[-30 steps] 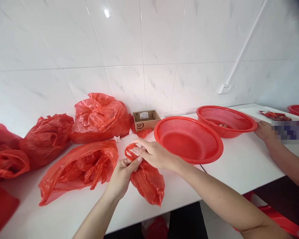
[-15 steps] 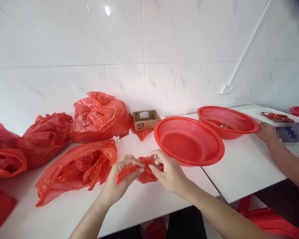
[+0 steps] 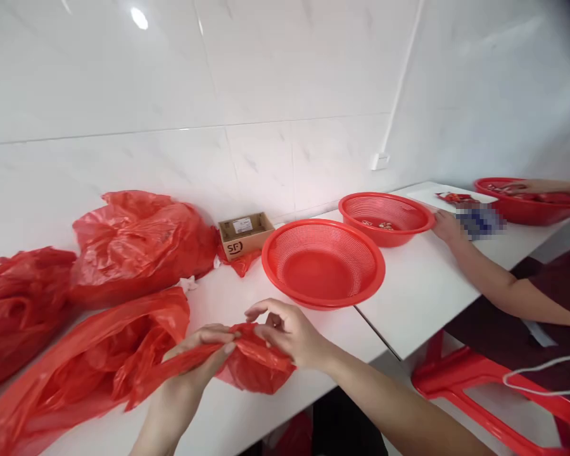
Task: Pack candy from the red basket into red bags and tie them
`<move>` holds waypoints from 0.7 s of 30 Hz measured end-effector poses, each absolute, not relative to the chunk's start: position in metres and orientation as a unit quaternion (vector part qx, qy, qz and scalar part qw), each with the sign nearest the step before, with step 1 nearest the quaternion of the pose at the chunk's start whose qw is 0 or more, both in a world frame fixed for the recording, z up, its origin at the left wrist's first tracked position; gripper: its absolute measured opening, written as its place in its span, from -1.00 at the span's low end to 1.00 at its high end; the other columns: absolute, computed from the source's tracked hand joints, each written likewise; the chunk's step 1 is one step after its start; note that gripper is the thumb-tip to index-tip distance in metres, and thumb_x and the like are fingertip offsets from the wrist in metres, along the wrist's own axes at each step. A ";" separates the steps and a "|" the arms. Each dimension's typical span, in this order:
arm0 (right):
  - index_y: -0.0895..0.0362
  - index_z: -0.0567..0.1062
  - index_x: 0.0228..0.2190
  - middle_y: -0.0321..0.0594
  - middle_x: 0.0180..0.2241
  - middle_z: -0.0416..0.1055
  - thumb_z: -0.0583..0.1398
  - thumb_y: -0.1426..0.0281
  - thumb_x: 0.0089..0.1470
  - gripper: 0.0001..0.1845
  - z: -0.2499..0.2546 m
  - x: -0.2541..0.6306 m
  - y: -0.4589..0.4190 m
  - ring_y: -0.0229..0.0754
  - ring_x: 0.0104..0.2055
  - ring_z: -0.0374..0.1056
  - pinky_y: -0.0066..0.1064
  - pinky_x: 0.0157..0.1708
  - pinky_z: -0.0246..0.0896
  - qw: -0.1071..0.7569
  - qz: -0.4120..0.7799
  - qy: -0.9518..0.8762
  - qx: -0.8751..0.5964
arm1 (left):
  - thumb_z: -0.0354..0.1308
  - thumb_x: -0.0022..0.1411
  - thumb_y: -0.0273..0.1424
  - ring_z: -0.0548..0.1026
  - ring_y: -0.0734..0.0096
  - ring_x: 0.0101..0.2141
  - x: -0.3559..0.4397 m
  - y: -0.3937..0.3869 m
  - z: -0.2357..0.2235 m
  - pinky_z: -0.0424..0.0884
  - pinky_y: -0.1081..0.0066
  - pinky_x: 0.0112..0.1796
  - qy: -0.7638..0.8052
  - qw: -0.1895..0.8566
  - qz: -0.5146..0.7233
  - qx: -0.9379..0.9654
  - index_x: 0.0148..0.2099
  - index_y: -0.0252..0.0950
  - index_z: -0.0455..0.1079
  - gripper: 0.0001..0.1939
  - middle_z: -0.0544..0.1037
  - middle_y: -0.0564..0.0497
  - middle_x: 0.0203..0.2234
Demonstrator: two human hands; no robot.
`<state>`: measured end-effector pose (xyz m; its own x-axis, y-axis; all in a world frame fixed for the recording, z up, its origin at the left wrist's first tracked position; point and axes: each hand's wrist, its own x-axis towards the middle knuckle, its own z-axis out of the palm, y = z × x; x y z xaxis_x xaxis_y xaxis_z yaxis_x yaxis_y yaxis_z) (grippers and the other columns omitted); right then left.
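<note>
A small red plastic bag (image 3: pixel 254 373) is between my hands above the white table's front part, its lower part bulging. My left hand (image 3: pixel 185 380) pinches a twisted strip of the bag between thumb and fingers, and the strip trails across the palm. At the bag's upper edge, my right hand (image 3: pixel 297 335) curls its fingers and thumb on the film, index finger raised. What the bag holds cannot be made out. Close to my left hand lies a large, wide-mouthed red bag (image 3: pixel 76 367) with crumpled red plastic in it.
Full red bags (image 3: pixel 142 247) stand along the wall at left. A cardboard box (image 3: pixel 247 237) sits behind a red mesh basket (image 3: pixel 323 297). A second basket (image 3: pixel 384 237) holds small pieces. A co-worker's arm (image 3: pixel 498 285) reaches in from the right, above a red stool (image 3: pixel 465 373).
My view has swung to the right, bringing in more of the co-worker and the far basket. The bag between my hands is spread wider, and its strip is pulled out longer to the left.
</note>
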<state>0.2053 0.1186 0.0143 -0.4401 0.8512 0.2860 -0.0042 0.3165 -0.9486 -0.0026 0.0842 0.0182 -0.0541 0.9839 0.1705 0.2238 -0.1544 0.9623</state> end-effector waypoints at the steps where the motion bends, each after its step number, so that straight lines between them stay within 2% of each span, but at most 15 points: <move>1: 0.06 0.48 -0.10 -0.25 -0.14 0.48 0.15 0.47 0.16 -0.74 0.015 0.205 0.119 -0.36 -0.39 0.32 -0.48 -0.35 0.25 0.443 0.488 -0.686 -0.307 | 0.37 0.02 -0.22 0.57 0.18 -0.22 0.003 0.082 0.021 0.53 0.35 -0.22 0.523 0.396 0.490 0.574 -0.38 -0.24 0.56 -0.80 0.59 -0.07 -0.28; 3: 0.06 0.47 -0.09 -0.24 -0.11 0.48 0.12 0.48 0.18 -0.73 0.013 0.202 0.119 -0.34 -0.31 0.37 -0.46 -0.27 0.30 0.451 0.487 -0.685 -0.302 | 0.35 0.06 -0.24 0.56 0.24 -0.26 0.014 0.080 0.027 0.51 0.37 -0.24 0.521 0.419 0.477 0.570 -0.37 -0.25 0.55 -0.82 0.59 -0.06 -0.30; 5: 0.07 0.45 -0.13 -0.24 -0.17 0.48 0.12 0.50 0.17 -0.77 0.007 0.197 0.119 -0.30 -0.25 0.41 -0.44 -0.22 0.32 0.450 0.499 -0.681 -0.293 | 0.32 0.09 -0.26 0.56 0.30 -0.28 0.021 0.081 0.028 0.50 0.41 -0.26 0.519 0.435 0.470 0.566 -0.35 -0.26 0.54 -0.83 0.59 -0.06 -0.32; 8: 0.08 0.36 -0.18 -0.27 -0.30 0.45 0.14 0.51 0.14 -0.81 0.001 0.190 0.115 -0.28 -0.30 0.42 -0.43 -0.29 0.34 0.472 0.490 -0.667 -0.303 | 0.30 0.12 -0.32 0.56 0.34 -0.34 0.025 0.085 0.020 0.50 0.42 -0.33 0.498 0.432 0.508 0.554 -0.37 -0.27 0.41 -0.85 0.58 -0.02 -0.37; 11: 0.08 0.33 -0.20 -0.28 -0.33 0.42 0.12 0.50 0.16 -0.85 0.000 0.184 0.106 -0.27 -0.31 0.42 -0.41 -0.30 0.35 0.508 0.449 -0.665 -0.315 | 0.25 0.17 -0.41 0.57 0.36 -0.35 0.027 0.089 0.005 0.49 0.41 -0.37 0.489 0.302 0.570 0.587 -0.40 -0.23 0.21 -0.77 0.59 0.00 -0.35; 13: 0.08 0.33 -0.21 -0.26 -0.32 0.41 0.13 0.49 0.17 -0.87 0.001 0.182 0.101 -0.26 -0.32 0.42 -0.40 -0.30 0.36 0.529 0.437 -0.655 -0.318 | 0.24 0.17 -0.47 0.57 0.36 -0.30 0.030 0.091 -0.005 0.49 0.40 -0.33 0.481 0.206 0.588 0.616 -0.35 -0.20 0.20 -0.77 0.59 0.02 -0.31; 15: 0.08 0.34 -0.21 -0.28 -0.32 0.39 0.16 0.45 0.17 -0.87 0.002 0.181 0.099 -0.27 -0.34 0.42 -0.41 -0.33 0.39 0.541 0.474 -0.618 -0.318 | 0.24 0.17 -0.51 0.56 0.36 -0.25 0.034 0.093 -0.011 0.50 0.37 -0.29 0.463 0.168 0.606 0.625 -0.28 -0.17 0.23 -0.78 0.58 0.04 -0.28; 17: 0.07 0.34 -0.18 -0.31 -0.35 0.37 0.21 0.37 0.17 -0.82 0.003 0.184 0.102 -0.26 -0.36 0.44 -0.39 -0.36 0.43 0.528 0.563 -0.562 -0.296 | 0.21 0.20 -0.50 0.55 0.35 -0.23 0.036 0.093 -0.016 0.51 0.35 -0.28 0.445 0.160 0.620 0.626 -0.21 -0.14 0.24 -0.79 0.56 0.05 -0.25; 21: 0.14 0.45 -0.16 -0.27 -0.32 0.40 0.27 0.21 0.12 -0.68 0.007 0.196 0.114 -0.21 -0.35 0.50 -0.39 -0.41 0.48 0.437 0.694 -0.514 -0.253 | 0.20 0.22 -0.51 0.55 0.33 -0.18 0.035 0.090 -0.021 0.50 0.38 -0.31 0.426 0.155 0.619 0.641 -0.13 -0.11 0.30 -0.76 0.57 0.05 -0.22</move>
<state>0.1958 0.1141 0.0069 -0.4903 0.8661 0.0976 -0.3462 -0.0908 -0.9337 0.0347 0.0899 -0.0206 -0.1297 0.7386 0.6616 0.3546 -0.5886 0.7265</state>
